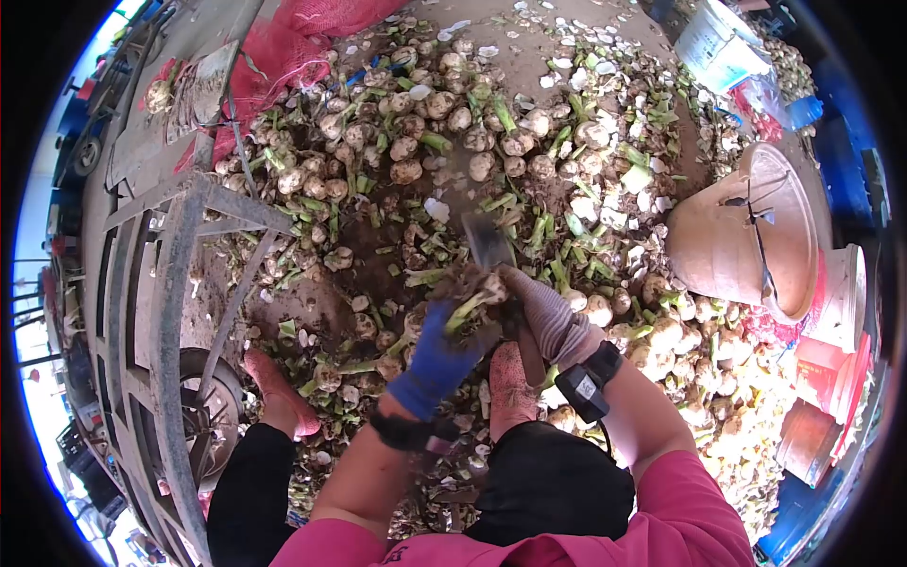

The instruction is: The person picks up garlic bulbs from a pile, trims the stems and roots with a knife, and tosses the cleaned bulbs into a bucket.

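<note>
My left hand [433, 367], in a blue glove, is closed round a pale bulb vegetable with a green stalk [470, 304], held above the heap. Motion blurs the glove somewhat. In my right hand [546, 314], which wears a light knitted glove, is a knife [488, 242]. Its broad blade, smeared by motion, points away from me just beyond the vegetable. Brown wood, seemingly the handle, shows below the right fist. Soil-marked bulbs [406, 171] with cut green stalks lie around on the ground.
At the left stands a rusty metal frame [168, 312] with a wheel [210, 406]. A large tan bucket [718, 227] lies tilted at the right, near a red bucket [827, 378]. Red mesh [283, 57] lies at the back. More bulbs [699, 350] are piled right of my foot.
</note>
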A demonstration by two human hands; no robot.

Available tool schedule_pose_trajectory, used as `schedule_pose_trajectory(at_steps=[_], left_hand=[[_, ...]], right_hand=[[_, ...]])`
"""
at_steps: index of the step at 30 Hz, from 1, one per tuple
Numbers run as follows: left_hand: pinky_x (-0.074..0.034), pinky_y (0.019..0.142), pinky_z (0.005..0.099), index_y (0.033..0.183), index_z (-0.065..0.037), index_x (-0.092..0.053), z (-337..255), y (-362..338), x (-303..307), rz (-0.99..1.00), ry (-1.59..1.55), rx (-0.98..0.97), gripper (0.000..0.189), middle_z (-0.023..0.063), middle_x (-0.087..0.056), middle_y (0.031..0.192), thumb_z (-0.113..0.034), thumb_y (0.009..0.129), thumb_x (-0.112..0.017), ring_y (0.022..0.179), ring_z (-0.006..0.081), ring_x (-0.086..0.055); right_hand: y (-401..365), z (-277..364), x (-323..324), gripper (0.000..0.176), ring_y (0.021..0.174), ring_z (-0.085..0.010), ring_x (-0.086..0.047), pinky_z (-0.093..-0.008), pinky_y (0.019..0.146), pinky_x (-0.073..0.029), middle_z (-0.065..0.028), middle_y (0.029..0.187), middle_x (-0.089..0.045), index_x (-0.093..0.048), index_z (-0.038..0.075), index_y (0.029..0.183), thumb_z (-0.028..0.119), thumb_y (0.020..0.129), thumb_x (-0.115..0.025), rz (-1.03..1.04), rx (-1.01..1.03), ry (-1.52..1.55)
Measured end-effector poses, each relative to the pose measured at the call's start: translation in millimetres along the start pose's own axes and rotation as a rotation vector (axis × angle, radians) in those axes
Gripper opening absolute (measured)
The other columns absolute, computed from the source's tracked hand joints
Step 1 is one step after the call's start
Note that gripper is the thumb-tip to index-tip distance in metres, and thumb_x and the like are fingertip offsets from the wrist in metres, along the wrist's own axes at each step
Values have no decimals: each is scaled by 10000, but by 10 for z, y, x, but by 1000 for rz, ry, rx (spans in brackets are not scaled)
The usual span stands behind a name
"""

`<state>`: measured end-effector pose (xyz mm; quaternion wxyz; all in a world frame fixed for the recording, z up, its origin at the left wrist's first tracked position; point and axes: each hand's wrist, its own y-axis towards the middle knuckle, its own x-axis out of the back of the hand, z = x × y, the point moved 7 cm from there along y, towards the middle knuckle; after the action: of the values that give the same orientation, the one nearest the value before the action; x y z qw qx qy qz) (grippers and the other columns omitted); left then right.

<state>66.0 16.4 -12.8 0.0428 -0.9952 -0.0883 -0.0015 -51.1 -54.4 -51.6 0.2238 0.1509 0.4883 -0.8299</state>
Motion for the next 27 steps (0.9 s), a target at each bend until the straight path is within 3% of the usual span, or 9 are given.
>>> schedule_pose_trajectory(at_steps=[5,8,10,13,18,21,24,26,27], left_hand=[[-500,827,266,1286,-25,-488,-285,127,48,128,-305,216,474,46,-612,1106,-31,852,-678,975,114,-593],[-514,759,258,1267,-26,-509,-22,115,94,42,19,134,408,30,-620,1061,-40,879,-632,913,101,-608],[-504,671,239,1217,-36,-561,247,37,164,24,22,392,352,17,-644,988,-28,866,-592,824,97,-624],[-462,562,216,1164,-47,-610,288,42,206,-169,-328,513,354,16,-651,918,7,824,-522,719,82,-611],[-443,550,232,1101,-58,-602,443,-40,112,-229,-574,530,213,29,-630,882,-95,894,-563,673,98,-569],[-471,722,288,1088,-54,-580,557,-75,137,-56,-394,420,187,57,-617,988,-155,966,-481,860,123,-570],[-497,832,320,1073,-55,-571,290,-85,146,-61,-8,176,164,64,-616,1059,-113,978,-450,969,145,-586],[-493,844,322,1065,-57,-572,285,-60,95,-61,-68,64,147,62,-619,1061,-56,950,-481,967,162,-593],[-490,856,322,1068,-58,-573,500,-58,65,-14,-256,58,157,62,-620,1063,-28,930,-504,970,174,-595]], right_hand=[[-96,290,-240,372,687,-142,-590,-267,631,-484,-29,771,-598,-589,10,1081,323,884,-634,37,375,-429],[-379,438,-510,298,761,-212,-651,-332,697,-519,-85,848,-662,-618,24,1078,252,887,-632,40,625,-807],[-534,705,-490,276,792,-255,-670,-362,727,-532,-116,891,-683,-637,47,1088,235,887,-627,-39,774,-1255],[-367,892,-109,189,794,-295,-659,-388,723,-534,-137,893,-664,-645,80,1039,184,901,-570,-409,596,-1397],[-848,562,-773,251,716,-299,-607,-425,678,-501,-114,803,-584,-581,73,1067,202,853,-603,-108,1097,-1682],[-794,434,-831,256,715,-281,-617,-424,647,-510,-95,795,-587,-598,91,1041,189,806,-622,-80,1234,-1749],[-539,427,-504,172,800,-271,-658,-426,673,-533,-115,846,-636,-616,71,971,170,831,-604,-9,1119,-1769],[-42,622,263,148,697,-300,-646,-401,640,-527,-130,769,-643,-641,55,987,100,864,-570,-406,425,-1590],[-159,712,475,163,690,-279,-649,-377,630,-519,-135,761,-645,-630,42,1012,86,872,-560,-507,540,-1349]])
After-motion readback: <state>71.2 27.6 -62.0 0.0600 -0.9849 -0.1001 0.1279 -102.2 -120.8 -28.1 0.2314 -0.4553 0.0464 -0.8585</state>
